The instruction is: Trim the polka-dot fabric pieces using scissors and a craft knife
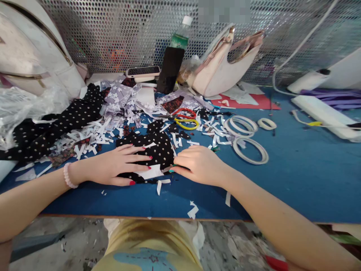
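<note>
My left hand point(118, 165) lies flat with fingers stretched out, pressing down a small piece of black polka-dot fabric point(158, 145) on the blue table point(296, 177). A white paper strip point(150, 172) sits on the fabric by my fingertips. My right hand point(199, 163) is closed in a pinch at the fabric's right edge, gripping a small tool with a green bit point(172, 168); what it is stays unclear.
White paper scraps point(93, 135) and more polka-dot cloth point(56, 124) litter the left. Red and yellow scissors point(184, 118), tape rings point(249, 148), a phone point(143, 70), a bottle point(175, 56) and a pink bag point(222, 67) stand behind. The table's front edge is near my body.
</note>
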A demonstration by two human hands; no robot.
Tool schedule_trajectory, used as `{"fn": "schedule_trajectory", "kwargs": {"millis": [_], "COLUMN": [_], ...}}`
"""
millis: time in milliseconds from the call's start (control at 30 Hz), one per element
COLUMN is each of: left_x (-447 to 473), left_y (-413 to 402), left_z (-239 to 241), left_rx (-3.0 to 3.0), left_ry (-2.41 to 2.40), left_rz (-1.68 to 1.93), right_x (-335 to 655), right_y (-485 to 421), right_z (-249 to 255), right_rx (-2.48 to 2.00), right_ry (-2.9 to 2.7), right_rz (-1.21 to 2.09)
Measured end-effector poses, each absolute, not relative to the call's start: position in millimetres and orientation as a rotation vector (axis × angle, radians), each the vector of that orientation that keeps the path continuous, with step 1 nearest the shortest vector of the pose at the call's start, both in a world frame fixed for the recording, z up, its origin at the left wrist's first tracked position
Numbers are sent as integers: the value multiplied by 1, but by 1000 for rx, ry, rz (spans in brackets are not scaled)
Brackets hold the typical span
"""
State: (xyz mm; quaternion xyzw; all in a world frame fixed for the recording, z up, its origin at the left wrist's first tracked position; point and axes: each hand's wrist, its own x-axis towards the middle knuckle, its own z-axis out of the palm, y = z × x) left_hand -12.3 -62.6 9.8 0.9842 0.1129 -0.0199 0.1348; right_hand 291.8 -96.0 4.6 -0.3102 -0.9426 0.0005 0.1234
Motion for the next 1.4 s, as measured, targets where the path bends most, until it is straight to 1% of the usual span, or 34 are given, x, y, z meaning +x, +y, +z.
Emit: {"fn": "schedule_trajectory", "kwargs": {"millis": [467, 1067, 1400], "left_x": [-13, -12, -12], "left_y": [-62, -63, -63], "left_z": [9, 10, 11], "left_rx": [2878, 2857, 2851], "left_ry": [309, 313, 332], "left_rz": [-55, -40, -72], "right_x": [294, 291, 291], "right_y": [-95, -98, -97], "right_z": [4, 3, 3], "right_rx": [-903, -967, -997], "right_ry": [-2792, -2776, -2793], "right_rz": [217, -12, 77]}}
